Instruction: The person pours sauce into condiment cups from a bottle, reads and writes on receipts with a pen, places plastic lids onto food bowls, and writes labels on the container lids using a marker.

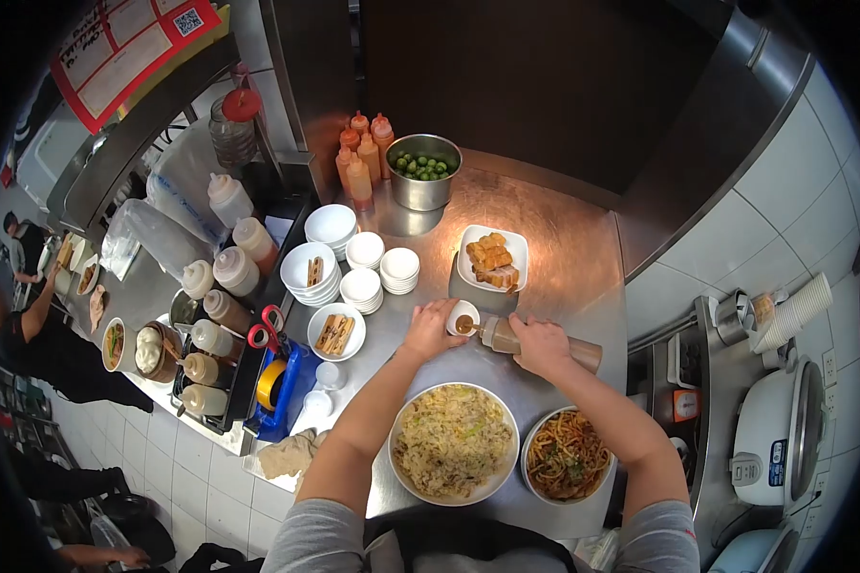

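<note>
My left hand grips a small white sauce cup, tilted toward the bottle, with brown sauce in it. Wrapped round a squeeze bottle of brown sauce is my right hand; the bottle lies nearly level, its nozzle at the cup's mouth. Beyond them, a white square dish carries pieces of golden-brown crisp meat. Closer to me stand a large bowl of fried rice and a smaller bowl of noodles.
Stacked white bowls and a bowl of wooden sticks stand left. Behind are orange sauce bottles and a steel pot of green citrus. Red-handled scissors rest by a blue holder. A rice cooker stands right; a co-worker is far left.
</note>
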`<state>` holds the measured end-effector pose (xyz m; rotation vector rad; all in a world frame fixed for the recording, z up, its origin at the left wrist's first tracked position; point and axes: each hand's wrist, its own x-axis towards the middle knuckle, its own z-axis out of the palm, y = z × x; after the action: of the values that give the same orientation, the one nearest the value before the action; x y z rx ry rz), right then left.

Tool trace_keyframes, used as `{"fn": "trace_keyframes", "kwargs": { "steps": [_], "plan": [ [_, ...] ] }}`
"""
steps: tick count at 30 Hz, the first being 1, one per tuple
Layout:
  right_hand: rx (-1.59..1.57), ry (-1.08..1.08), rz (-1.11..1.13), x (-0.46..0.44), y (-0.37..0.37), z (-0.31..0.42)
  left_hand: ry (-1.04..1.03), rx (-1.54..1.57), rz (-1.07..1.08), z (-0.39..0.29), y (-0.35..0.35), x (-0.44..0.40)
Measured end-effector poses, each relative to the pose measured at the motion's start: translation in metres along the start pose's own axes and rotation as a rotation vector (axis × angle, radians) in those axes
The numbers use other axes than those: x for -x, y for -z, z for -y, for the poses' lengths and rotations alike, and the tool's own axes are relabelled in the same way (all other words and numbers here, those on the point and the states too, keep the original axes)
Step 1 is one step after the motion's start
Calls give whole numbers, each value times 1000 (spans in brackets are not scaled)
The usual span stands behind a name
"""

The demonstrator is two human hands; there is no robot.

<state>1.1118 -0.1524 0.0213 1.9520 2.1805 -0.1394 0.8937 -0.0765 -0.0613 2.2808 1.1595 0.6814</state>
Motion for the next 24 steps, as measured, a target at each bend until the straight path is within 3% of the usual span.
{"fn": "trace_keyframes", "kwargs": {
  "steps": [4, 13, 20, 22, 24],
  "plan": [
    [-16, 11, 12, 4, 4, 2, 21, 28, -45, 2, -12, 5],
    [-15, -22, 14, 8, 12, 12, 155, 86, 91, -1, -10, 0],
    [-99, -86, 60, 22, 26, 20, 189, 220, -90, -31, 38, 10],
    [-234, 27, -12, 17, 14, 9, 157, 211, -108, -29, 64, 23],
    [-529, 184, -98, -3, 6, -12, 124, 315, 222, -33, 121, 48]
  ]
}}
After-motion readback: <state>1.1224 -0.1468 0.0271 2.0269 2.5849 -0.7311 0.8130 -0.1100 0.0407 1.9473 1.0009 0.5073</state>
